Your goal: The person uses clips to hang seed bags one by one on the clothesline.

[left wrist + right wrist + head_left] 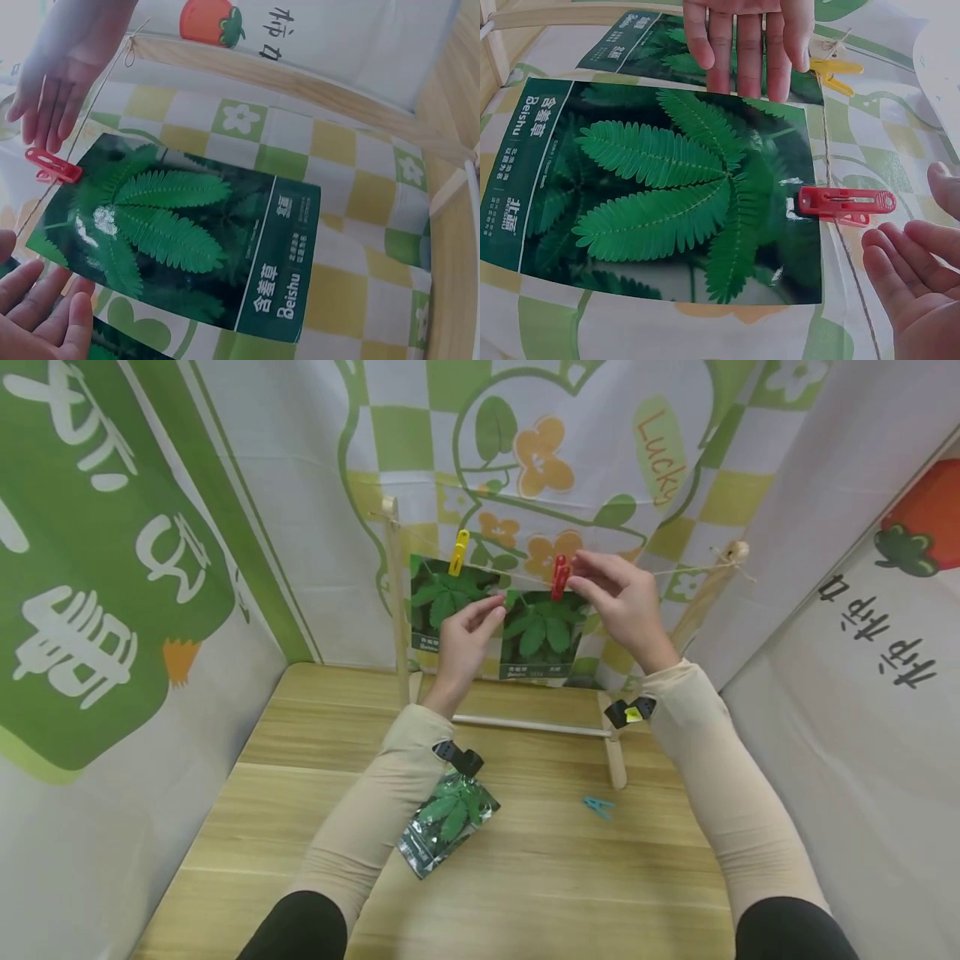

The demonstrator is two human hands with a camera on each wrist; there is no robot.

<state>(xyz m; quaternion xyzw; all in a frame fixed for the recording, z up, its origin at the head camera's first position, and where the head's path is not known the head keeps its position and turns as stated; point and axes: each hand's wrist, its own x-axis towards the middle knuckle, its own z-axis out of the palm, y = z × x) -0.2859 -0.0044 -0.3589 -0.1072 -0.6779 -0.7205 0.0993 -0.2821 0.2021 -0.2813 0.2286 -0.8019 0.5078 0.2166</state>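
Note:
A dark green seed packet point(652, 187) with a fern-like leaf print hangs from a thin string, held by a red clothespin point(847, 201) at its upper edge. My right hand point(622, 597) is beside that clothespin; in the right wrist view its fingers are relaxed and apart from it. My left hand point(468, 639) is at the packet's left edge, fingers loosely extended, holding nothing. To its left, a second seed packet point(427, 602) hangs under a yellow clothespin point(459, 553), partly hidden behind the left hand.
The string runs between two wooden posts, the left post point(397, 610) and the right post point(705, 597), joined low by a pale rod point(532, 725). On the wooden table point(540, 877) lie a third packet point(450, 818), partly under the left forearm, and a blue clothespin point(597, 807).

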